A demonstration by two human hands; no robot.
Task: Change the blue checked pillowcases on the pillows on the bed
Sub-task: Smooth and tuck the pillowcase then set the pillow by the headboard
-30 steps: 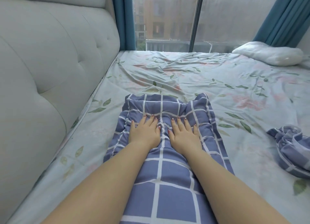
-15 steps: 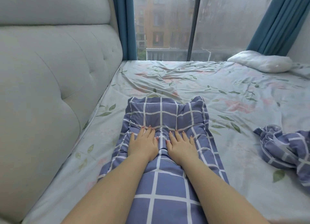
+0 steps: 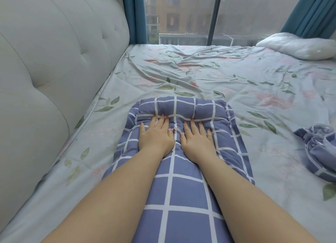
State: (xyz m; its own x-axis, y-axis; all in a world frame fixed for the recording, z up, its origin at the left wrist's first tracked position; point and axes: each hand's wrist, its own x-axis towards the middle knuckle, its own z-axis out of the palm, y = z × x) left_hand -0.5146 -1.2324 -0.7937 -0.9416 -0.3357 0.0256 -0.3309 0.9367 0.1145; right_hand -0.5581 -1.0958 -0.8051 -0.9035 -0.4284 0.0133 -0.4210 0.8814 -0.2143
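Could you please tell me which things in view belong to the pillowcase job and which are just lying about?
Job: blue checked pillow under the left hand and right hand; crumpled blue checked pillowcase; bare white pillow.
Just there: padded grey headboard; teal curtains; floral bed sheet.

Soft, cool grey daylight came in through the tall glass window (image 3: 181,10) well beyond my right hand (image 3: 197,141), flat and even. It left only faint shadows between my hands on the blue checked padded pillowcase (image 3: 181,193). The wide lens bowed the pale tufted upholstered headboard (image 3: 54,70) left of my left hand (image 3: 156,139), and the buildings outside looked hazy.
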